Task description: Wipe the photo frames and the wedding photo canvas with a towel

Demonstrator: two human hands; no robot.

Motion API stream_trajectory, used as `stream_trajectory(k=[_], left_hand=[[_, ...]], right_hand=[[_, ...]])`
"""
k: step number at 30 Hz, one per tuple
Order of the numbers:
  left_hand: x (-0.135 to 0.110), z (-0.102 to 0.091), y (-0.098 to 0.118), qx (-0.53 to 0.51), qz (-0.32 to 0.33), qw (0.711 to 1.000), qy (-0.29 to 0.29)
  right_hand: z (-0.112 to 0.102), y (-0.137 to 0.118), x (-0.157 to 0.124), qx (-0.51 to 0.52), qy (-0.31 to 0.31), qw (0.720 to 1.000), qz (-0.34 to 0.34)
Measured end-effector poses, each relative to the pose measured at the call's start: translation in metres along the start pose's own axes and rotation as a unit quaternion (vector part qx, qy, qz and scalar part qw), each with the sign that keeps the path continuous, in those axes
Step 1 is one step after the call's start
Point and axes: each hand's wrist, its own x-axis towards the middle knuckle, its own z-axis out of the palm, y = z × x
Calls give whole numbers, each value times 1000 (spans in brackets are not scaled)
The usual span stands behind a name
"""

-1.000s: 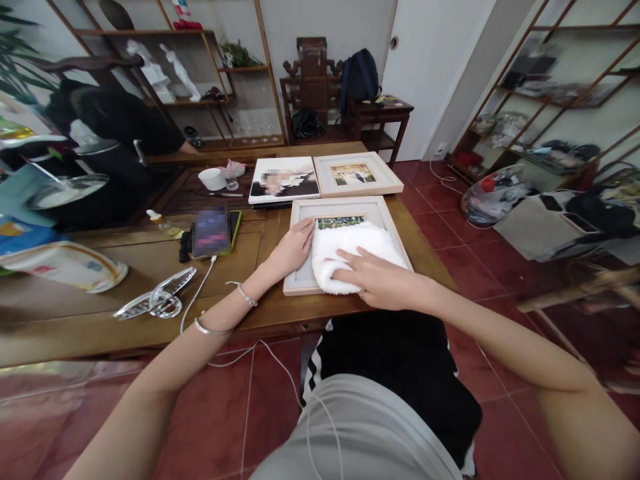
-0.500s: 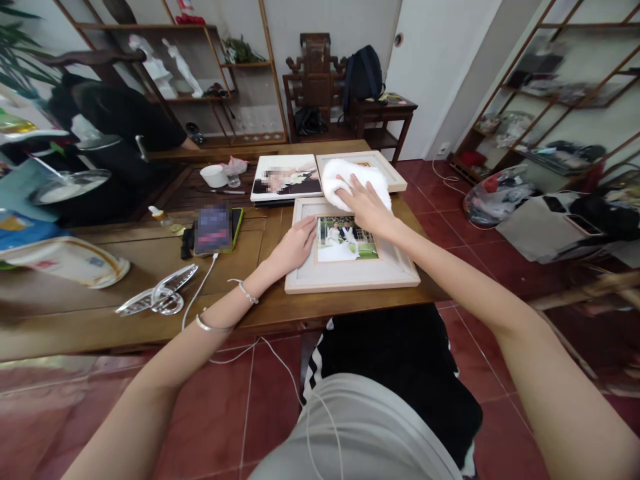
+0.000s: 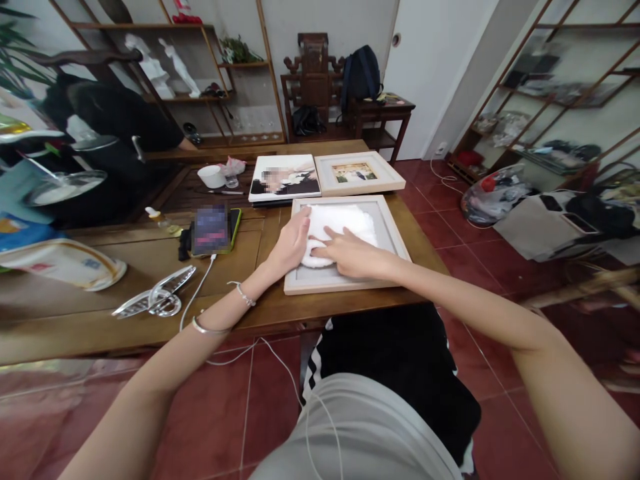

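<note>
A pale wooden picture frame (image 3: pixel 390 230) lies flat near the front edge of the brown wooden table (image 3: pixel 125 267). A white fluffy cloth (image 3: pixel 345 223) covers its picture. My right hand (image 3: pixel 350 257) lies on the cloth with fingers pressed down on it, at the frame's near left part. My left hand (image 3: pixel 290 243) rests flat on the frame's left border, fingers stretched out, touching the cloth's edge.
Behind lie a second framed photo (image 3: pixel 357 173) and an unframed print (image 3: pixel 285 177). A phone (image 3: pixel 213 230) on a white cable, a silver hair clip (image 3: pixel 157 300), a white bowl (image 3: pixel 212 177) and a tray (image 3: pixel 65 263) sit to the left. Shelves line both walls.
My right hand swept the cloth from the frame's near side up past its far edge, then back down onto the picture's left part. The left hand stayed on the frame's border.
</note>
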Motion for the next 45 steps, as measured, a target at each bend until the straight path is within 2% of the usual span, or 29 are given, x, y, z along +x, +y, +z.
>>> stream_trajectory(k=[3,5,9,11,12,14,17,19,21,23,26,28,30,33,38,40,42,43,45], left_hand=[[0,0,0,20,5,1000,-17],[0,1,0,34,17,999,-34],[1,2,-4,74,46,994,-69],[1,2,-7,91,63,990,-81],[1,2,-8,95,71,989,-87],[1,3,-10,98,81,988,-93],[1,3,-12,106,82,986,-97],[1,4,-13,109,82,986,-100],[1,4,-14,106,83,986,-102],[2,4,-14,100,84,986,-103],[3,3,-12,99,76,987,-104],[3,2,-10,104,67,986,-109],[4,1,-9,107,62,986,-114],[5,2,-10,94,73,986,-117],[5,4,-15,95,70,987,-106],[5,5,-16,100,67,987,-106],[3,5,-16,102,69,986,-110],[3,5,-16,103,70,986,-110],[2,5,-15,107,71,986,-110]], right_hand=[[0,1,-22,37,-16,997,-64],[-4,3,-39,53,-32,995,-81],[-28,18,-72,82,-95,990,-63],[-42,30,-82,86,-86,992,-37],[-48,36,-84,82,-59,995,-12],[-57,45,-81,57,34,996,65],[-60,55,-59,-7,208,961,185],[-56,59,-33,-53,280,936,207],[-48,63,-4,-94,303,931,180],[-35,64,25,-124,279,943,129],[-13,62,57,-133,184,971,69],[-2,59,67,-121,127,983,45],[3,60,68,-112,98,988,35],[2,68,55,-112,77,989,51],[-7,91,14,-117,43,987,98],[-13,102,-4,-102,27,986,129],[-22,114,-19,-81,15,978,189],[-27,119,-26,-77,29,969,233],[-35,130,-36,-88,111,940,312]])
